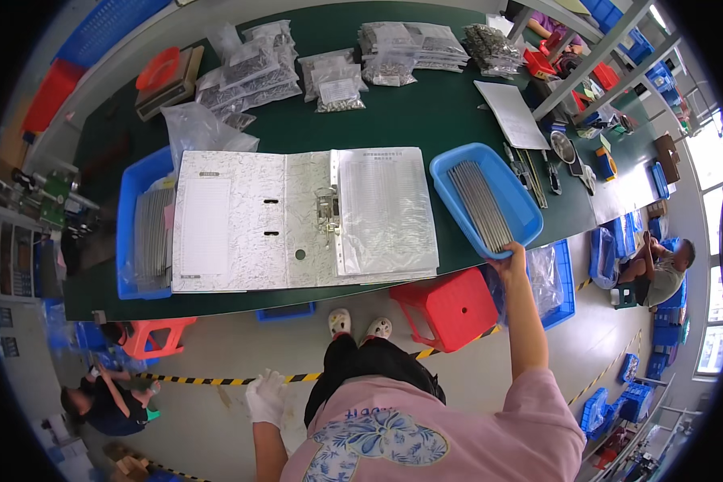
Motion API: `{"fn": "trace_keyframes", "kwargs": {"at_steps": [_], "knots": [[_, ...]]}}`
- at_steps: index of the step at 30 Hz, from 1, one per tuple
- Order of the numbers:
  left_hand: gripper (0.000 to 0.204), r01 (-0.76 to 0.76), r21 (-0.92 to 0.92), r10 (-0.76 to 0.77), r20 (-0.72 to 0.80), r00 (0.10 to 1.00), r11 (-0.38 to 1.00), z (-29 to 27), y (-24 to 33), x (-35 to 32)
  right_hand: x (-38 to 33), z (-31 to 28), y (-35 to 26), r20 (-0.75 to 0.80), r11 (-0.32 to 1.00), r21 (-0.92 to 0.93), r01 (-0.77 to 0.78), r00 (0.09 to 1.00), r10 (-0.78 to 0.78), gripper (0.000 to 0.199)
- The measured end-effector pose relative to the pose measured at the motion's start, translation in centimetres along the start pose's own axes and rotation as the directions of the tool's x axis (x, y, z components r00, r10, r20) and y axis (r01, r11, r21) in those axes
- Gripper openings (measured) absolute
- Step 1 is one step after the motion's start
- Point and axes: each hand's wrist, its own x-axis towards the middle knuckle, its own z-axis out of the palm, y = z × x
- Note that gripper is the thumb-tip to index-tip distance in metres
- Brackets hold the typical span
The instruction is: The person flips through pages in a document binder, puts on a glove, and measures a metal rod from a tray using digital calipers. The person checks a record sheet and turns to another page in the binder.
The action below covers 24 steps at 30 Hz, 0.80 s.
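Observation:
My right hand (509,260) grips the near rim of a light blue tray (522,210), thumb over the edge. A bundle of thin grey metal rods (480,205) lies lengthwise in the tray, with their near ends by my fingers. My left hand (265,397), in a white glove, hangs low beside my leg; its fingers are loosely apart and hold nothing. Left of the tray, an opened ring binder (253,241) lies flat on the green table, with printed sheets (386,213) in clear sleeves on its right side.
The binder partly covers a blue bin (126,241) of bagged rods. Clear bags of small parts (341,84) line the table's back. Hand tools (530,173) lie right of the tray. Below stand a red stool (450,309) and another blue bin (565,277). Two people sit farther off.

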Motion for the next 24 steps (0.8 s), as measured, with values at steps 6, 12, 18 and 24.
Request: {"fn": "trace_keyframes", "kwargs": {"at_steps": [6, 12, 18, 24], "knots": [[0.052, -0.026, -0.172, 0.008, -0.102, 0.995, 0.985, -1.1, 0.0, 1.3, 11.5, 4.3, 0.5, -0.347, 0.986, 0.159, -0.056, 0.931, 0.109, 0.035], [0.051, 0.002, -0.073, -0.005, -0.035, 0.999, 0.997, 3.4, 3.2, 7.1, 15.0, 3.3, 1.5, -0.281, 0.787, -0.591, 0.177, 0.869, -0.406, 0.043], [0.055, -0.004, 0.017, 0.001, 0.179, 0.984, 1.0, 10.1, 2.5, 11.6, 8.3, 2.9, 5.8, 0.258, -0.336, -0.94, 0.053, 0.753, -0.605, 0.058], [0.077, -0.259, 0.043, 0.261, -0.049, 0.964, 0.965, 13.8, -1.6, 15.3, 8.2, 3.2, 5.8, 0.302, -0.33, -0.936, 0.121, 0.758, -0.578, 0.065]]}}
